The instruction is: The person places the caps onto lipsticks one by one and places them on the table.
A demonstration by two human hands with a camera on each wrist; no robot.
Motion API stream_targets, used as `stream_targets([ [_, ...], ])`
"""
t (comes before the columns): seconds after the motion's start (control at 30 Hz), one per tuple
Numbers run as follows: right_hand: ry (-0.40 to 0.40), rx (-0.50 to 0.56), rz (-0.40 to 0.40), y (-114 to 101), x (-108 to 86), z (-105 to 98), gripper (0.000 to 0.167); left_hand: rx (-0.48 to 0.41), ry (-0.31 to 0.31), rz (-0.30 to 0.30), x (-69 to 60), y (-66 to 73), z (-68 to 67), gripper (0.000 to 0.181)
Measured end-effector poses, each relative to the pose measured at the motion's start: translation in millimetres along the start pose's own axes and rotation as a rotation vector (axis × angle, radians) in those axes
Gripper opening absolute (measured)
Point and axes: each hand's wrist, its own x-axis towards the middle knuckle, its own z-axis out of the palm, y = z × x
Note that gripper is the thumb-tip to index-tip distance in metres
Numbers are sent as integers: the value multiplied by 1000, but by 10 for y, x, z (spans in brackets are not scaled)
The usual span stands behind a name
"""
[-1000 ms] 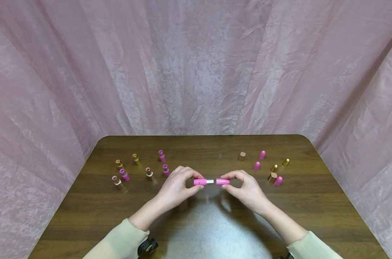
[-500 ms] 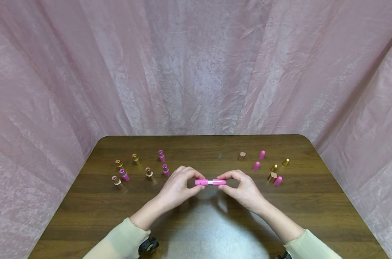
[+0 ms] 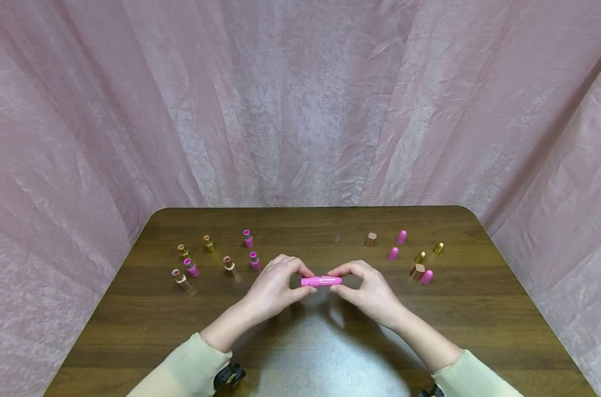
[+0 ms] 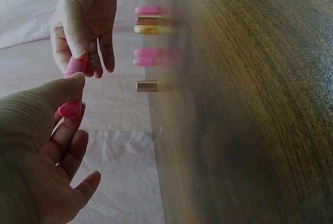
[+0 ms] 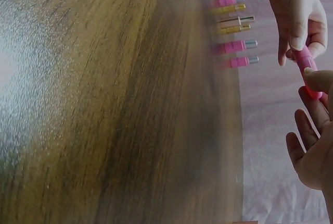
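Above the table's middle, my left hand (image 3: 275, 286) pinches the pink base of a lipstick tube (image 3: 311, 282) between thumb and fingertips. From the other side my right hand (image 3: 372, 289) pinches its pink cap (image 3: 332, 280). Base and cap meet end to end in one level line, with only a thin seam between them. Both wrist views show the pink lipstick (image 4: 73, 101) (image 5: 306, 65) bridging the two hands, each thumb lying on its own half.
Uncapped pink, gold and rose-gold lipstick bases (image 3: 229, 265) stand at the left of the wooden table (image 3: 132, 325). Loose caps in the same colours (image 3: 393, 254) stand at the right. A pink curtain (image 3: 300, 110) hangs behind the far edge.
My right hand has moved left, sliding the pink cap over the silver collar of the base. The gap between them has closed. The left hand has shifted only slightly.
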Motion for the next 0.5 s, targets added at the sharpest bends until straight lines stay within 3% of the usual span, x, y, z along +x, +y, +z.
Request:
stream_targets([
  [0.5,-7,-1,-5,-24,-10,8,29,6,4,25,9,3,8,21],
])
